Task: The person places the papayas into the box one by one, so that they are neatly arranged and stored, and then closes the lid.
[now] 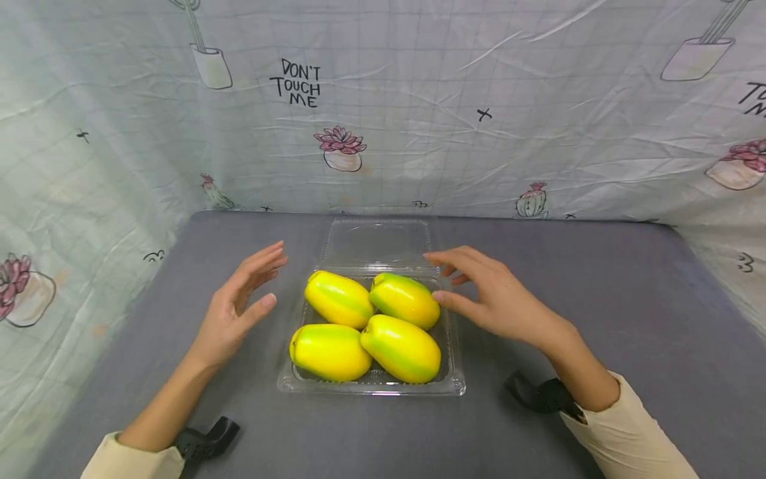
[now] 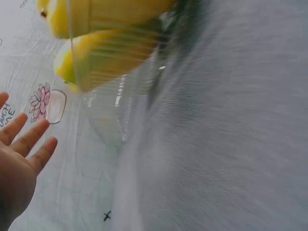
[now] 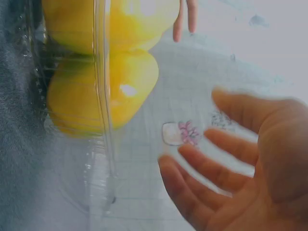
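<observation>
The left hand (image 1: 236,307) is hovering just left of the clear plastic clamshell box (image 1: 452,382), palm turned inward and fingers straight and spread — it is holding nothing and is not touching the box. From the left wrist view the same fingers (image 2: 30,139) are showing loosely fanned, with the box wall a little way off.

The box is sitting near the middle of the grey table (image 1: 628,319), its hinged lid (image 1: 377,243) lying open and flat behind it, toward the printed cloth backdrop (image 1: 419,100). Inside, four yellow-green mangoes (image 1: 339,299) are lying packed two by two, touching one another and filling the tray.

The right hand (image 1: 493,296) is reaching in from the right, fingers extended and relaxed, with the fingertips over the back right corner near the hinge and the thumb close to the rear right mango (image 1: 405,301) — whether it is actually touching fruit or plastic, I cannot tell. It is gripping nothing.

Judging by the thin, glossy walls, the box is probably going to flex and crackle under load, and the smooth fruit looks likely to slip. With four mangoes the tray is probably fairly heavy, so supporting it from both long sides low down, or under the base, seems safer than pinching the rim. The lid looks light and is best taken by its free far edge.
</observation>
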Demonstrator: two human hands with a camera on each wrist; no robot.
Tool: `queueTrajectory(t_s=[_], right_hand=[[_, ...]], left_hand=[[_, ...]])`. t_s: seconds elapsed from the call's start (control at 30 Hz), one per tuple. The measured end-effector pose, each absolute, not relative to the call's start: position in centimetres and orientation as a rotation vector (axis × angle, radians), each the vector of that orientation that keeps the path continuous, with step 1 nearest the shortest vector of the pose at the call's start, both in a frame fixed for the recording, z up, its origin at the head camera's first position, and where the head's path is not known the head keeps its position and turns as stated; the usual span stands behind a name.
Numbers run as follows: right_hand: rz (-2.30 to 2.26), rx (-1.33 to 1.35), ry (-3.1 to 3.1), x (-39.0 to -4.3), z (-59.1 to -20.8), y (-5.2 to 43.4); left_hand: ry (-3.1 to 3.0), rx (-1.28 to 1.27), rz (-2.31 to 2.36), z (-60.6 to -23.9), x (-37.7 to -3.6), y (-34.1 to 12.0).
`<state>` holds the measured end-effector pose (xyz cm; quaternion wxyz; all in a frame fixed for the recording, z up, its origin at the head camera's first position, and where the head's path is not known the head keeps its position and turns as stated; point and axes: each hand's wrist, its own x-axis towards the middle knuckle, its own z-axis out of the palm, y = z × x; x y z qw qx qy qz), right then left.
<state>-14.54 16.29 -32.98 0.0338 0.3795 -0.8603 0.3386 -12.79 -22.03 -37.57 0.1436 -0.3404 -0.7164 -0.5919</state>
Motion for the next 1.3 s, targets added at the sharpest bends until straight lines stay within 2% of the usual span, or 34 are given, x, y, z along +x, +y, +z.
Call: queueTrajectory(t_s=[0.23, 0.5, 0.7, 1.3], right_hand=[[1.196, 0.857, -2.687, -17.0, -33.9, 16.6], [1.502, 0.540, -2.716, -19.9, -34.8, 17.0], [1.789, 0.357, -2.666, -21.4, -35.7, 17.0], [2.162, 0.176, -2.586, -23.4, -39.2, 16.9]], left_hand=[[-2.138, -0.639, -1.800, -36.9, -15.1, -21.4], [-1.919, -0.421, -2.192, -37.0, -17.7, -21.1], [-1.825, -0.236, -2.307, -37.7, -18.9, -21.1], [-1.881, -0.160, -2.548, -40.2, -19.8, -19.9]])
